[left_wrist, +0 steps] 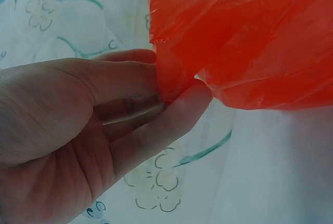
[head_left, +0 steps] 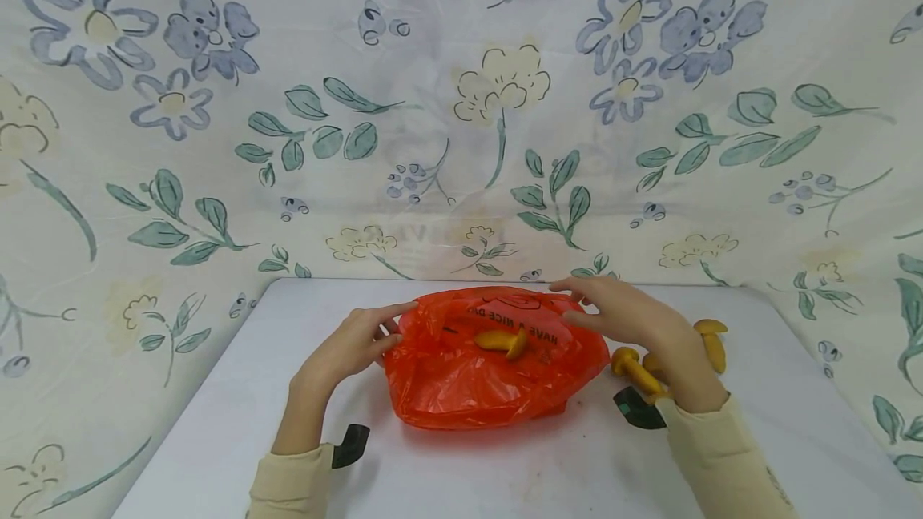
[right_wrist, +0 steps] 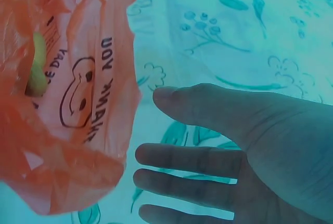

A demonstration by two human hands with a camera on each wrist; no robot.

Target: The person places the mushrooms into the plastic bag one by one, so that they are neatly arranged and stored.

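Note:
A red plastic bag point(head_left: 469, 391) printed with "HAVE A NICE DAY" lies with its mouth spread on the white table. Inside the mouth a yellow mushroom point(head_left: 501, 341) shows; the right wrist view catches part of this mushroom point(right_wrist: 37, 65). My left hand point(head_left: 356, 343) is at the bag's left edge. In the left wrist view, the rim of the bag point(left_wrist: 234, 42) passes between the fingers of my left hand point(left_wrist: 104, 115), which pinch it. My right hand point(head_left: 623, 311) is at the bag's upper right; its fingers point(right_wrist: 187, 159) are straight and apart from the plastic.
Right of the bag, partly behind my right forearm, are several yellow mushrooms, among them one lying slanted point(head_left: 638, 372) and one farther back point(head_left: 712, 343). A floral cloth point(head_left: 433, 118) hangs behind the table point(head_left: 505, 475). Both wrists carry black camera mounts.

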